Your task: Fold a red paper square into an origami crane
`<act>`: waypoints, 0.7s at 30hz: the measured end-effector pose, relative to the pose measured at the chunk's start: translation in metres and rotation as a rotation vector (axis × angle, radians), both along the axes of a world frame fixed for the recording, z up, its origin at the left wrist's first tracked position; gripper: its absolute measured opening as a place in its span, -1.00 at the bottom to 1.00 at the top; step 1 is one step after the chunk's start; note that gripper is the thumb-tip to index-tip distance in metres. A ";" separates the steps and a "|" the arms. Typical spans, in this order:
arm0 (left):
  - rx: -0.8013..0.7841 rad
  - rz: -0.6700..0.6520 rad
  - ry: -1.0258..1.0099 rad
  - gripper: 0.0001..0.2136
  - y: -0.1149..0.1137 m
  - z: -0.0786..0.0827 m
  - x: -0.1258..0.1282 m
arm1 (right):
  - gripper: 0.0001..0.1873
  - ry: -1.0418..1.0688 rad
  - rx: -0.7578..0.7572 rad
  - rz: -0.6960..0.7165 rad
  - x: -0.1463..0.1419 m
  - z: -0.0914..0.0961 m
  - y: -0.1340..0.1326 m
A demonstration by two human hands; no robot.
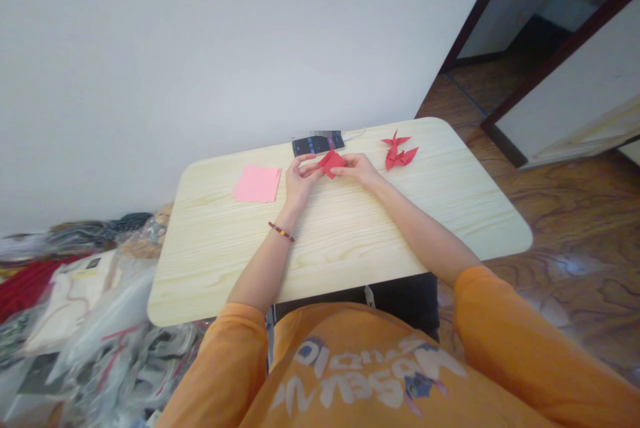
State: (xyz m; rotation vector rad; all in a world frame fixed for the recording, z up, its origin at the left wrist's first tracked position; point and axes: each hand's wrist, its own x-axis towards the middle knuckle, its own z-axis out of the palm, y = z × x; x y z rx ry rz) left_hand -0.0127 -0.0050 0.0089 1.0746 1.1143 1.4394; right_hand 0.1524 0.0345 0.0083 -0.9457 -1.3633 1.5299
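The left hand (300, 183) and right hand (358, 171) hold a folded red paper (331, 163) above the pale wooden tabletop (225, 268), fingers together and clamped on its edges, with red origami figures (397, 151) to the right.

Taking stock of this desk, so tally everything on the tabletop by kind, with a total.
Red paper piece, held: 1
Red origami figures, touching, so the count is uncertain: 2
Pink paper square: 1
Smartphone: 1
Total: 5
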 end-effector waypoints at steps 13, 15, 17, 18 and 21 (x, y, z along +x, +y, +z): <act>0.009 -0.013 -0.011 -0.56 -0.004 0.004 0.004 | -0.51 0.059 -0.004 -0.074 -0.002 -0.004 0.000; 0.022 -0.001 0.002 -0.57 -0.004 0.003 0.004 | -0.51 0.055 0.001 -0.072 -0.002 -0.004 -0.001; 0.023 0.016 0.003 -0.58 -0.003 0.002 0.004 | -0.51 0.055 0.008 -0.068 -0.002 -0.003 -0.002; 0.017 0.023 -0.002 -0.58 -0.003 0.001 0.004 | -0.51 0.056 0.010 -0.067 -0.003 -0.003 -0.002; -0.007 0.045 -0.030 -0.59 -0.004 0.003 0.005 | -0.45 0.092 -0.005 -0.079 -0.005 -0.004 -0.005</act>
